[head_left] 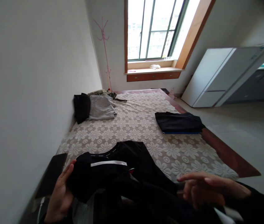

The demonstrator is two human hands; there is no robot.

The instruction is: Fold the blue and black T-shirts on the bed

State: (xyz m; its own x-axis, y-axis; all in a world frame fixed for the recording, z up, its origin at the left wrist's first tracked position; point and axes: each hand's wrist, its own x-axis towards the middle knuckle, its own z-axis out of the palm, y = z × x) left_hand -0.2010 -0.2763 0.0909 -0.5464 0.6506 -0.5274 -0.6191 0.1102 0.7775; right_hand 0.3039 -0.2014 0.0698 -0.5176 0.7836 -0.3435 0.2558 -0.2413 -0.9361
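Observation:
A black long-sleeved shirt (113, 174) with a white stripe across its chest lies partly over the near edge of the bed, collar facing away from me. My left hand (61, 193) is closed on the shirt's left side, fingertips showing at its edge. On the right, my right hand (204, 188) is at the sleeve's end, with the index finger stretched leftward and the other fingers curled against the dark cloth. That hand is slightly blurred. Dark shadow hides much of the shirt's lower part.
A flower-patterned bedspread (134, 124) covers the bed. Folded black clothes (180, 122) lie at the right; a grey garment (101, 107) and a black one (82, 107) lie by the left wall. A dark small table (52, 175) stands left; a white fridge (213, 74) stands beyond.

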